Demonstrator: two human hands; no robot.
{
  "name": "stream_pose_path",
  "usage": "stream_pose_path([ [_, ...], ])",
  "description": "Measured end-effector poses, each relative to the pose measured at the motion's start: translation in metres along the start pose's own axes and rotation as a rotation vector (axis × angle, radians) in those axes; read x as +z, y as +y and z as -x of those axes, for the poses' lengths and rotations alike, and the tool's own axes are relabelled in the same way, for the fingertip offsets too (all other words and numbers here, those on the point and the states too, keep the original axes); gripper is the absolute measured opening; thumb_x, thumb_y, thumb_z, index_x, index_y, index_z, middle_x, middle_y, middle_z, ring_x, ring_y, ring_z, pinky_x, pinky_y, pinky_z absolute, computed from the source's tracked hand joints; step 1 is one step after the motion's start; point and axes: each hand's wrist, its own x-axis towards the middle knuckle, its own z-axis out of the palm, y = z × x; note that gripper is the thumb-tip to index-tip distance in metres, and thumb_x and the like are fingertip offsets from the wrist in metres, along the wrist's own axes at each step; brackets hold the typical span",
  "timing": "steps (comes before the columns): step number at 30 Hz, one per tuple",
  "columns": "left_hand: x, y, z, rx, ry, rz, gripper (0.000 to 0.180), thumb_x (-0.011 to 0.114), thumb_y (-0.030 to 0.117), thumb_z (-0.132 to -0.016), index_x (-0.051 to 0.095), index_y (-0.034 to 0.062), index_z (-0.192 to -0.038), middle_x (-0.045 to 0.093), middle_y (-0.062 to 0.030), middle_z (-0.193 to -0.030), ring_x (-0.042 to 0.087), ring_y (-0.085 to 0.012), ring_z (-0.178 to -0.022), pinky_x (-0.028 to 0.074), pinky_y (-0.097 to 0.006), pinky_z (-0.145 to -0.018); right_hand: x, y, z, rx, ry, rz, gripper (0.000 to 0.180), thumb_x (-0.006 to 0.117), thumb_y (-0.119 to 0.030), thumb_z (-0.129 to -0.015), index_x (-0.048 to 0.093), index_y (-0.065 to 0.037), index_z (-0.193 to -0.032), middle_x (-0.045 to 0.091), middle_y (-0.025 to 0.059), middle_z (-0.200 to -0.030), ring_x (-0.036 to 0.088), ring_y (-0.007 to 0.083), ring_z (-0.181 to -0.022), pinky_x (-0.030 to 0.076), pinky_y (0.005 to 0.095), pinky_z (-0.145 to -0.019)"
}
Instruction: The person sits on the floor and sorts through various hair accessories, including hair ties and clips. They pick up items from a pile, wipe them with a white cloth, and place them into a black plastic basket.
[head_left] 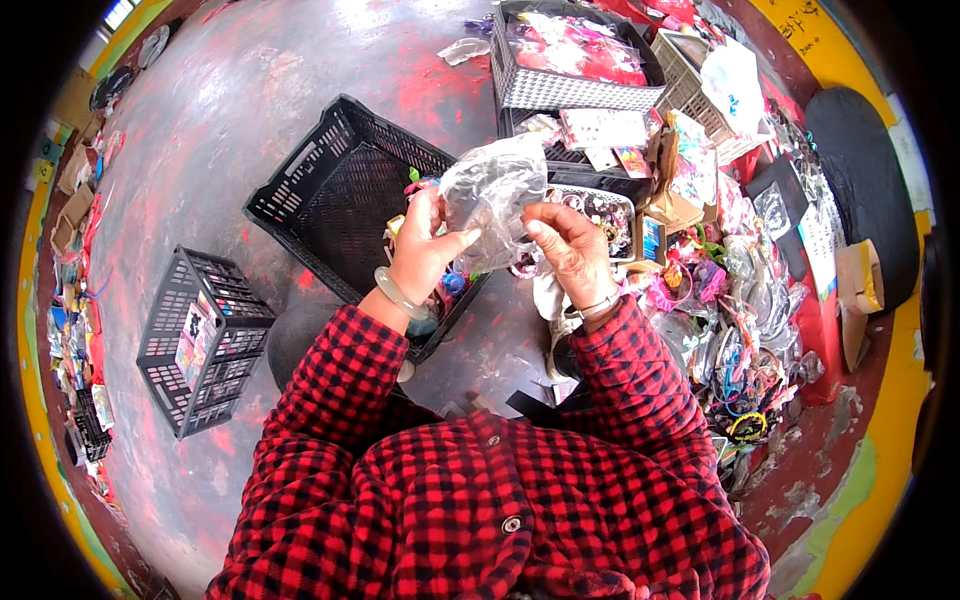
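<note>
A clear plastic bag (pixel 493 190) is held up in front of me, crumpled and see-through. My left hand (pixel 425 245) is closed on its left side, thumb pointing right along the plastic. On the bag's right edge, my right hand (pixel 572 248) pinches with thumb and forefinger. Whether anything lies inside the bag I cannot tell. Below and behind it stands a large black plastic crate (pixel 345 165), its near right end holding small colourful items (pixel 455 285) partly hidden by my left hand and wrist.
A smaller black crate (pixel 205 340) stands at left. At right are a woven grey basket (pixel 545 85) of packaged goods, a beige crate (pixel 690 90), a white tray of small accessories (pixel 605 215) and a heap of hair ties and plastic bags (pixel 740 320). Assorted goods line the left wall.
</note>
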Motion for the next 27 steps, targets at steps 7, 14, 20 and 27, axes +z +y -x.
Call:
stream_pose_path([
  [7,0.003,-0.005,0.012,0.329,-0.04,-0.685,0.055,0.07,-0.001,-0.064,0.041,0.0016,-0.11,0.051,-0.017,-0.102,0.055,-0.0305,-0.092,0.045,-0.036,-0.08,0.007,0.025,-0.007,0.174,-0.065,-0.158,0.037,0.063,0.002,-0.075,0.053,-0.003,-0.11,0.06,0.0021,-0.088,0.056,0.0098,-0.081,0.047,0.0241,-0.071],
  [14,0.014,0.017,0.016,0.696,-0.146,-0.913,0.056,0.073,0.003,-0.06,0.046,0.0031,-0.109,0.052,-0.015,-0.102,0.052,-0.0322,-0.095,0.043,-0.038,-0.084,0.02,0.028,-0.001,0.108,-0.008,-0.687,0.032,0.052,0.005,-0.083,0.053,-0.002,-0.114,0.062,0.0068,-0.103,0.059,0.015,-0.091,0.049,0.0285,-0.079],
  [20,0.017,0.039,0.014,0.852,-0.091,-0.914,0.029,0.065,0.012,-0.074,0.057,0.0009,-0.099,0.054,-0.0129,-0.1,0.053,-0.031,-0.093,0.042,-0.04,-0.085,0.007,0.044,-0.004,0.189,0.033,-0.811,0.027,0.05,-0.003,-0.088,0.056,-0.003,-0.114,0.062,0.0052,-0.105,0.06,0.0154,-0.089,0.049,0.0283,-0.078],
  [27,-0.017,0.005,-0.001,-0.01,0.228,-0.048,0.022,0.053,0.02,-0.091,0.058,0.0018,-0.103,0.061,-0.0038,-0.098,0.056,-0.0126,-0.089,0.045,-0.027,-0.077,0.0,0.048,-0.001,0.246,-0.106,-1.001,0.029,0.055,-0.009,-0.086,0.054,-0.003,-0.115,0.061,0.0045,-0.106,0.057,0.0152,-0.096,0.046,0.029,-0.084],
])
